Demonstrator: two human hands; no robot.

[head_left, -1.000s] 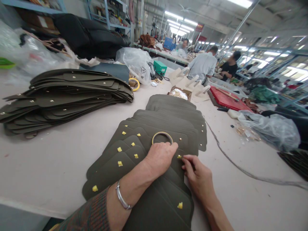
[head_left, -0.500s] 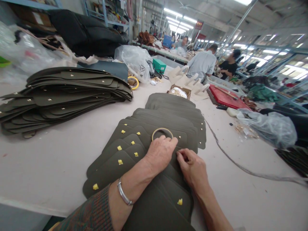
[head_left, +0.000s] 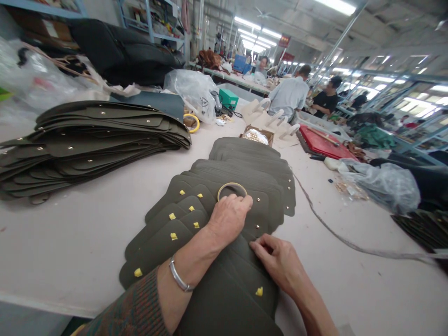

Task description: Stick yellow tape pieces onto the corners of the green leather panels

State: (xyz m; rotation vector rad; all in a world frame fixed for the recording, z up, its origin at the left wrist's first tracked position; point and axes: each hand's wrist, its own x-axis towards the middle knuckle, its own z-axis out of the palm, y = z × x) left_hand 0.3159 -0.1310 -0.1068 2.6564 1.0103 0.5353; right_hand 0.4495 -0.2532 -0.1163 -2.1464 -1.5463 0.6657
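Note:
My left hand [head_left: 229,217], a silver bangle on its wrist, is closed on a roll of yellow tape [head_left: 232,186]. The roll rests over a fanned stack of dark olive panels [head_left: 203,168] with rounded ends. To the right, my right hand [head_left: 280,261] has thumb and forefinger pinched at the surface of a panel; whatever is between the fingertips is too small to make out. Small yellow tape pieces [head_left: 174,236] sit on the left ends of several panels. A brass-coloured stud [head_left: 258,227] shows just above my right fingertips.
Another pile of olive panels with studs [head_left: 80,135] lies at left. Beyond are a second tape roll [head_left: 191,123], a box of small metal parts [head_left: 257,135] and a red board [head_left: 325,140]. A cord [head_left: 336,240] crosses the right side. Co-workers are farther back.
My right hand has moved toward me along the panels, and a stud it was covering now shows. My left hand keeps hold of the tape roll, almost in the same place.

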